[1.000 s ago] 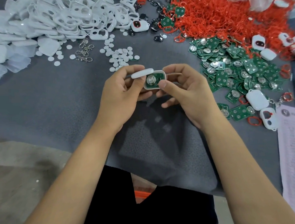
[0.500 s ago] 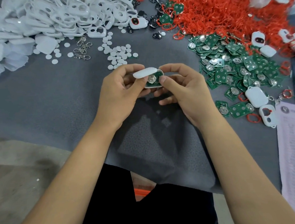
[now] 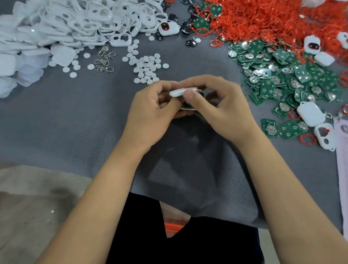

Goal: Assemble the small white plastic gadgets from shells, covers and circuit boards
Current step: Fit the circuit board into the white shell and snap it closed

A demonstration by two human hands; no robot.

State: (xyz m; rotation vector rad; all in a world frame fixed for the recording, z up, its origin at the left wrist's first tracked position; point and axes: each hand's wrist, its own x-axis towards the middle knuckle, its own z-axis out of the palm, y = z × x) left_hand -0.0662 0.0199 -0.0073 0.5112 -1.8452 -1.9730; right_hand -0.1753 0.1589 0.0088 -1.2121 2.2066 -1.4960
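From my feed both hands, left hand (image 3: 152, 110) and right hand (image 3: 217, 105), pinch a white cover (image 3: 179, 92) onto a shell (image 3: 189, 107) above the table (image 3: 62, 120). I'd say few finished gadgets (image 3: 310, 113), and heaps of circuit boards (image 3: 286, 75) and empty shells (image 3: 95, 14) left

Left hand (image 3: 150, 110) and right hand (image 3: 219, 102) meet (fingers curled, pinching).

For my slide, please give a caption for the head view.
Both hands close a white cover onto a shell beside green circuit boards.
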